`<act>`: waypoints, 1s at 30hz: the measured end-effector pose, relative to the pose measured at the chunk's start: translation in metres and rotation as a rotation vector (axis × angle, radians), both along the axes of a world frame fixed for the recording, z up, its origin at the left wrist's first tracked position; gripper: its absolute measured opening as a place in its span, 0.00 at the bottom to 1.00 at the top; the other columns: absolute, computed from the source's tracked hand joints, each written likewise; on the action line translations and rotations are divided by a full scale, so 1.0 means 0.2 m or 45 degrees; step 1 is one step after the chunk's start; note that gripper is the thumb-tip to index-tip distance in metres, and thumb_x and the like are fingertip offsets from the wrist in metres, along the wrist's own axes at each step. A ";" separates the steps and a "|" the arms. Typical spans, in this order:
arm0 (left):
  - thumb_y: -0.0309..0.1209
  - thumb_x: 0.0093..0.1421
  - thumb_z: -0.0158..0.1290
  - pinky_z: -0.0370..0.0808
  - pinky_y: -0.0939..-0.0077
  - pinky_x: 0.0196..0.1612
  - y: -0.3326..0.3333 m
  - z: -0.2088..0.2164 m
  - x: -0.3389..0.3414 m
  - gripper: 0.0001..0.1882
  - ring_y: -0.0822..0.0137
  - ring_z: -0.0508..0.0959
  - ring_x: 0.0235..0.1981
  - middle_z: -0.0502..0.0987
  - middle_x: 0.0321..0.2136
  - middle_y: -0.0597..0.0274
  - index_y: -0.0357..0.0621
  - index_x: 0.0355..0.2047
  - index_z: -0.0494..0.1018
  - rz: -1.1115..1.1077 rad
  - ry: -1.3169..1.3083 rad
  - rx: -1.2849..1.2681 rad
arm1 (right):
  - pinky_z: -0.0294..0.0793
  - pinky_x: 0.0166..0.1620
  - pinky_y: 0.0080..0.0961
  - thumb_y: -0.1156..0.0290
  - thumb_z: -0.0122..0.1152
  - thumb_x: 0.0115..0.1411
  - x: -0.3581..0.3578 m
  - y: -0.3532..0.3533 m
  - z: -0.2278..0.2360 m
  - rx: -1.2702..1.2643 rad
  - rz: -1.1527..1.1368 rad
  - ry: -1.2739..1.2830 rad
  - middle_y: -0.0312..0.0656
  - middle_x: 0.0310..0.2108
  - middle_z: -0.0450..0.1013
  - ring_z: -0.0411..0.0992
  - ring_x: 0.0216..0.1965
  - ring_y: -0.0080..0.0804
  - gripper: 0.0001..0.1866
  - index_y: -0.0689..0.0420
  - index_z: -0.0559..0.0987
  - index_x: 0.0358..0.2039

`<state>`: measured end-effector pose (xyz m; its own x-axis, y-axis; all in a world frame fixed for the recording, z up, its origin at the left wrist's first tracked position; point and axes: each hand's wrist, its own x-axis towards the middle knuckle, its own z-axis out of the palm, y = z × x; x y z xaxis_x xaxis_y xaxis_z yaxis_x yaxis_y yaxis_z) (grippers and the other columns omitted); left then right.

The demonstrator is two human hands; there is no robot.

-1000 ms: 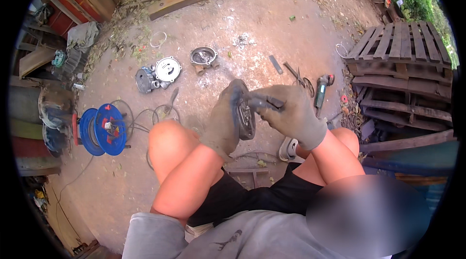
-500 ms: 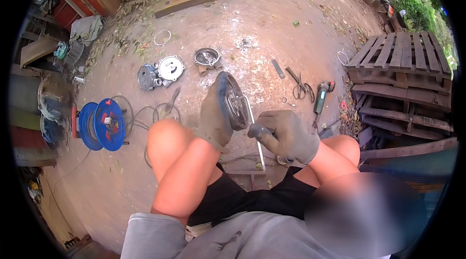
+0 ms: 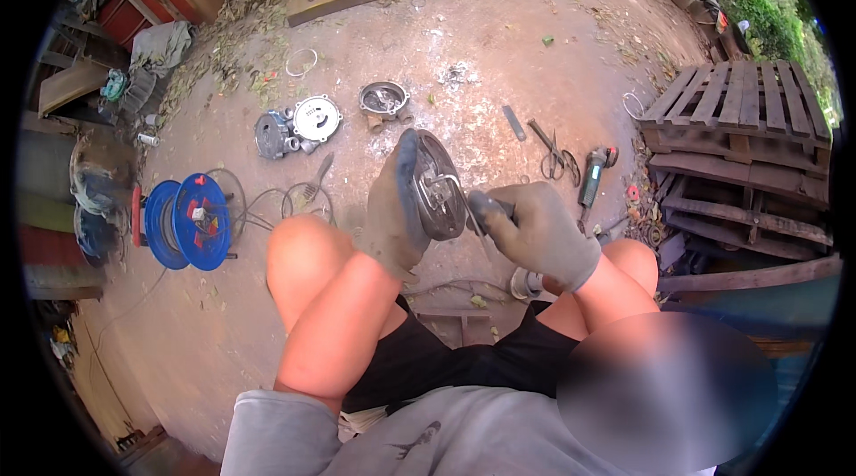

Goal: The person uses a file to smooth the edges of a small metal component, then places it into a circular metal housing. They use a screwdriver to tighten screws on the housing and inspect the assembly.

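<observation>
Keep round metal housing raised above ground, clamped in fingers of left hand; steer L-shaped wrench by long leg, pinched in fingers of right hand; cannot tell whether seated; ideally, seat short leg squarely before turning; brace rim against twist.

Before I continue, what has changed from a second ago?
The right hand has drawn back from the round metal part, down and rightward; a bent rod now shows between them. The part's open face has turned further into view. The left hand still holds the part; the angle grinder and cable reel lie as before.
</observation>
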<state>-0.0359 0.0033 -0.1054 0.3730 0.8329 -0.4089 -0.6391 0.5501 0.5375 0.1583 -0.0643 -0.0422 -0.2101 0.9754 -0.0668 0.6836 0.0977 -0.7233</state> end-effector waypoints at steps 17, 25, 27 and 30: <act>0.49 0.80 0.44 0.88 0.58 0.46 -0.03 0.02 0.10 0.24 0.57 0.89 0.44 0.84 0.50 0.51 0.43 0.57 0.77 -0.198 0.162 -0.221 | 0.78 0.35 0.40 0.58 0.85 0.47 0.05 0.12 0.02 0.499 0.223 -0.127 0.46 0.30 0.79 0.80 0.32 0.49 0.19 0.54 0.82 0.28; 0.43 0.76 0.56 0.78 0.74 0.48 -0.07 0.01 0.16 0.23 0.70 0.82 0.46 0.83 0.48 0.61 0.40 0.62 0.77 -0.171 0.648 0.543 | 0.74 0.31 0.36 0.44 0.70 0.69 0.07 0.25 0.00 -0.130 -0.407 0.416 0.44 0.20 0.74 0.76 0.23 0.36 0.30 0.63 0.81 0.29; 0.46 0.74 0.60 0.73 0.78 0.49 -0.06 0.02 0.15 0.27 0.74 0.77 0.44 0.81 0.45 0.65 0.37 0.64 0.77 -0.201 0.462 0.252 | 0.75 0.28 0.31 0.34 0.60 0.73 0.10 0.25 0.00 -0.341 -0.353 0.563 0.40 0.21 0.75 0.77 0.22 0.31 0.37 0.62 0.81 0.29; 0.45 0.75 0.60 0.74 0.77 0.48 -0.08 0.03 0.15 0.28 0.75 0.77 0.43 0.81 0.45 0.65 0.37 0.66 0.76 -0.221 0.593 0.297 | 0.76 0.26 0.27 0.31 0.55 0.74 0.16 0.25 -0.11 -0.584 -0.368 0.824 0.40 0.23 0.77 0.79 0.22 0.31 0.39 0.59 0.81 0.30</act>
